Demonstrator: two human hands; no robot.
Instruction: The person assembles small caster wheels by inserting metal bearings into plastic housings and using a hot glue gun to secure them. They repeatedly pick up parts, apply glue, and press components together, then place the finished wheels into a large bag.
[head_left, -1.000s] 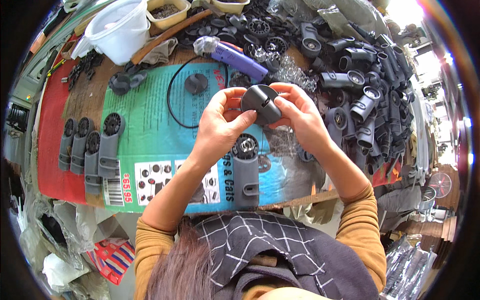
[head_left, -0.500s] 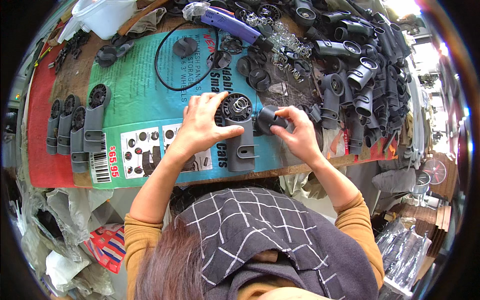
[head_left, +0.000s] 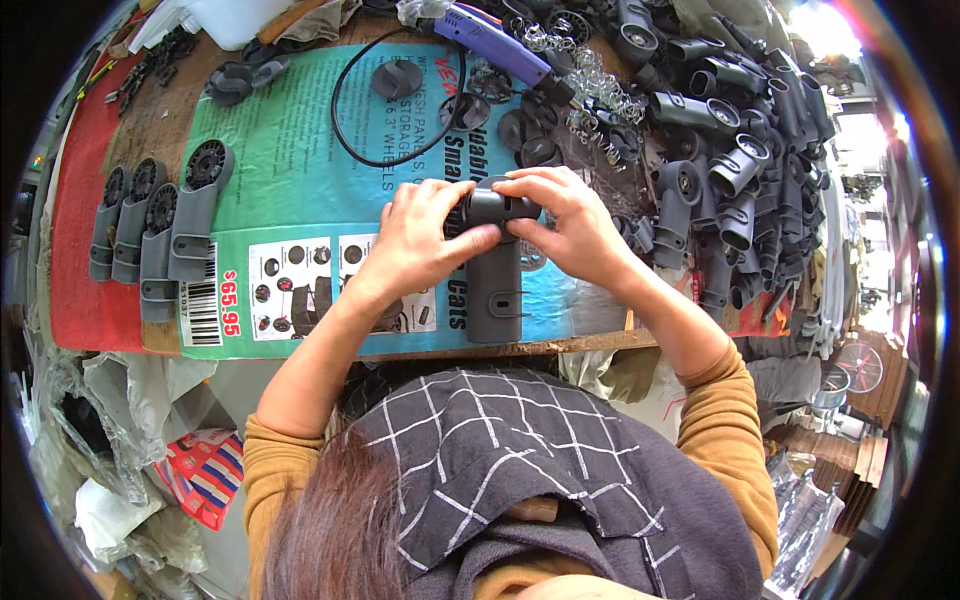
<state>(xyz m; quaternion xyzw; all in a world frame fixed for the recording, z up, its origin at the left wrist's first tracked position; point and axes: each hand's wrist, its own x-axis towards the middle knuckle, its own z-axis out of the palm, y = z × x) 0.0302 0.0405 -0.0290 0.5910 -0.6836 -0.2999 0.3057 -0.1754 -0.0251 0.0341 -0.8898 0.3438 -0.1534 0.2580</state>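
Note:
A dark grey plastic bracket (head_left: 494, 285) with a round head and a U-shaped tab lies in front of me on the printed sheet. On its round head sits a black round knob (head_left: 488, 208), which covers the spring there. My left hand (head_left: 425, 235) is closed around the left side of the head, thumb near the knob's lower edge. From the right, my right hand (head_left: 568, 225) grips the knob between fingers and thumb and holds it against the bracket. How far the knob sits in the head is hidden by the fingers.
Several similar brackets (head_left: 190, 240) stand grouped at the left. Loose black knobs (head_left: 530, 135), a tangle of metal springs (head_left: 605, 95) and a purple power tool (head_left: 490, 42) lie at the back. Black tubular parts (head_left: 740, 165) are heaped at the right. A black cable loop (head_left: 335, 115) rests on the printed sheet (head_left: 290, 150).
My right hand has moved left, bringing the knob from beside the bracket onto its round head, over the spring. My left hand stays at the head. The whole view has shifted slightly.

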